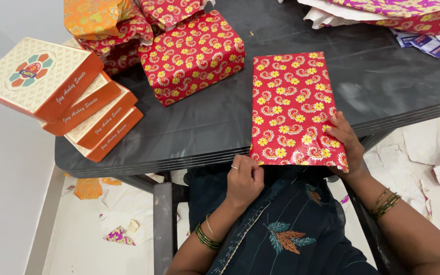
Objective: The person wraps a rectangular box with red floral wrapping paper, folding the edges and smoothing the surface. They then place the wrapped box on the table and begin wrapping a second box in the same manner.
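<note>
**Both hands on a sheet of red paper**

The left hand (244, 178) pinches the near edge of the red flowered sheet (291, 104) with curled fingers. The right hand (346, 142) lies flat along its right edge, fingers spread. Beyond the fingertips sit wrapped boxes (192, 53); far left, stacked orange boxes (67, 97).
</note>
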